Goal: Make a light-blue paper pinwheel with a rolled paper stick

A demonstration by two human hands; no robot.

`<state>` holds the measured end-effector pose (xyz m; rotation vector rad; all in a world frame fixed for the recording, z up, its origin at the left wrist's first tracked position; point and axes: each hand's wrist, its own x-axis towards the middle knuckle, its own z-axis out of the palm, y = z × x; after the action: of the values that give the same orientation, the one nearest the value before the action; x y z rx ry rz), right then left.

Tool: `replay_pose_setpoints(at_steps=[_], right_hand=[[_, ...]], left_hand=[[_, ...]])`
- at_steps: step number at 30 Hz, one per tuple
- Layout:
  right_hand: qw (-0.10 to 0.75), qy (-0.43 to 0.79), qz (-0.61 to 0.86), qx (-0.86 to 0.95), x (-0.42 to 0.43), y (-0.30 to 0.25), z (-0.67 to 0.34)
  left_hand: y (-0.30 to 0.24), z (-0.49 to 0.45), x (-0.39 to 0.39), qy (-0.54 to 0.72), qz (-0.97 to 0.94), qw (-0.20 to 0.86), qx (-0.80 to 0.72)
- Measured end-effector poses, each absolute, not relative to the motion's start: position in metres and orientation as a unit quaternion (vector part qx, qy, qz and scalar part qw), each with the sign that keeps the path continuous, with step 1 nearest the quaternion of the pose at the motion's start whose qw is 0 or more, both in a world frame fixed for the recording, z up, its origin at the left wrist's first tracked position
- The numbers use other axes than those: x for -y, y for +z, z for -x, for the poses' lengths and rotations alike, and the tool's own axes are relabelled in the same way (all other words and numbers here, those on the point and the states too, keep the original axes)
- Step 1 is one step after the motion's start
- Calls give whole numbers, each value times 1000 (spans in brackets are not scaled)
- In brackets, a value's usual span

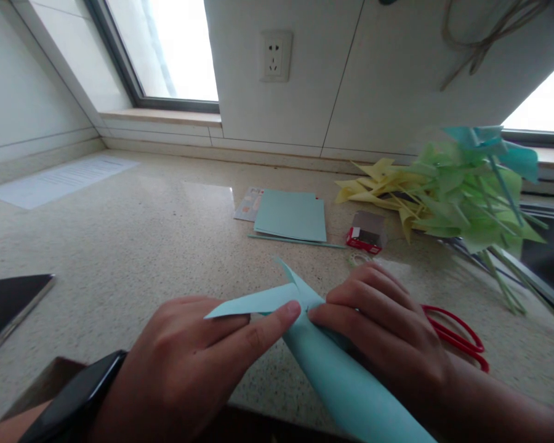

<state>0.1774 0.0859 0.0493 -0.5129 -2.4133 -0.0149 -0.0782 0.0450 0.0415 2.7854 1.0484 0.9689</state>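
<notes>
A light-blue paper pinwheel (332, 369) is between my hands at the counter's front edge, its blades folded in toward the middle. My left hand (198, 351) grips it from the left, thumb pressed near its centre. On the other side my right hand (388, 326) pinches the paper close to a small dark spot at the centre, perhaps a pin. The undersides of the fingers are hidden by the paper. Red-handled scissors (459, 338) lie beside my right wrist, their blades out of sight.
Blue paper squares (290, 214) and a thin blue stick (298, 242) lie ahead, left of a small red box (364, 232). Yellow and green pinwheels (466, 191) are piled at right. A phone (13, 307) and a printed sheet (62, 178) are at left.
</notes>
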Motion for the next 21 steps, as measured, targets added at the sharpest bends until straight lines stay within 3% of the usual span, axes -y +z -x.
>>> replay_pose_setpoints(at_steps=[15, 21], right_hand=[[324, -12, 195, 926, -85, 49, -178], [332, -12, 192, 924, -90, 50, -181]], left_hand=[[43, 75, -39, 302, -898, -49, -316], [39, 90, -40, 357, -894, -36, -268]])
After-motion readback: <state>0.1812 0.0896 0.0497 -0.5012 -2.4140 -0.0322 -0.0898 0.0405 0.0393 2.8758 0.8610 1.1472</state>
